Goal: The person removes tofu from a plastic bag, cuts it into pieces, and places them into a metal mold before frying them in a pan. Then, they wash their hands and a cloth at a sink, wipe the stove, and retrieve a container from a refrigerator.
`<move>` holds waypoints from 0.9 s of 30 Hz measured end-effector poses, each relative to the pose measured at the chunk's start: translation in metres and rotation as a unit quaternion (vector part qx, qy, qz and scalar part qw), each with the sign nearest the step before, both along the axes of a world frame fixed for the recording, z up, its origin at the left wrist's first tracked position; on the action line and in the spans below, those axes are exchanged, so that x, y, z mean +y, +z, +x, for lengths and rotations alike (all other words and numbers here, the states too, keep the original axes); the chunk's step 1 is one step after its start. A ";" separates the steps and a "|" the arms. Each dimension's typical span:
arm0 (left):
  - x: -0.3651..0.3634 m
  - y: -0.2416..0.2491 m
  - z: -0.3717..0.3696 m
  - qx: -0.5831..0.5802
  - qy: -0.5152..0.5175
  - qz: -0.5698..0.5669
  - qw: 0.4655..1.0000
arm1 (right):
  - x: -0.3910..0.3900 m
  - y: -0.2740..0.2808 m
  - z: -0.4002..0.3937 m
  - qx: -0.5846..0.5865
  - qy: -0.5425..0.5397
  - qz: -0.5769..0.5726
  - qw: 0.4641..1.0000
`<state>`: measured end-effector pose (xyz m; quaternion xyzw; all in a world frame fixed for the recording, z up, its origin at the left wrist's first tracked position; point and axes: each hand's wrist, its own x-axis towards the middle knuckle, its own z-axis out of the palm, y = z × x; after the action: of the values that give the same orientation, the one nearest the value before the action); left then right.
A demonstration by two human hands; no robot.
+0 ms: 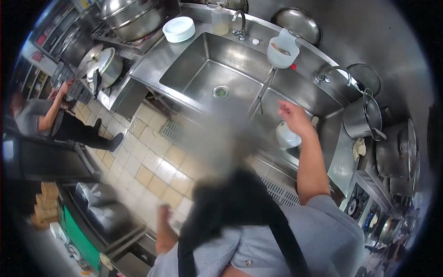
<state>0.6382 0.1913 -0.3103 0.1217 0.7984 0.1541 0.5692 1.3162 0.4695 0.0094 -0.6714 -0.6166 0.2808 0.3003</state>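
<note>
My right hand is over the right sink basin, its fingers stretched toward the divider and nothing visible in them. Just below it, a white rounded vessel sits in the basin, partly hidden by my hand and forearm. My left hand hangs low at my side above the tiled floor, away from the sink. Its fingers are blurred. On the divider between the basins stands a white plastic container with small items inside.
White plates are stacked left of the sink, near a soap bottle and faucet. Pots crowd the right side. Another person stands at the stove by a lidded pot. Floor tiles look wet.
</note>
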 end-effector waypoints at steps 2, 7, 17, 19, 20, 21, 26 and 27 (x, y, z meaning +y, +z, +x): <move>0.089 0.038 -0.010 0.052 0.032 0.133 0.989 | 0.031 0.019 0.013 -0.010 -0.037 0.033 0.999; 0.263 0.131 0.015 0.041 -0.012 0.266 0.963 | 0.143 0.028 0.070 -0.144 -0.106 0.082 0.981; 0.399 0.228 0.118 -0.018 -0.116 0.346 0.931 | 0.343 -0.049 0.123 -0.264 -0.002 -0.099 0.960; 0.429 0.245 0.134 -0.033 -0.129 0.354 0.926 | 0.346 -0.056 0.119 -0.200 -0.031 -0.070 0.977; 0.446 0.255 0.145 -0.041 -0.161 0.370 0.914 | 0.348 -0.056 0.118 -0.197 -0.037 -0.076 0.977; 0.464 0.259 0.157 -0.051 -0.192 0.385 0.901 | 0.349 -0.049 0.118 -0.208 -0.095 -0.105 0.968; 0.572 0.251 0.222 -0.146 -0.310 0.402 0.849 | 0.330 -0.037 0.123 -0.250 -0.257 -0.008 0.934; 0.593 0.253 0.242 -0.143 -0.357 0.398 0.833 | 0.325 -0.033 0.124 -0.247 -0.263 -0.005 0.932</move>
<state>0.8806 0.7839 -0.0576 0.5907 0.4789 0.2602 0.5950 1.4402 0.7943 -0.0232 -0.8594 -0.4710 0.0199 0.1980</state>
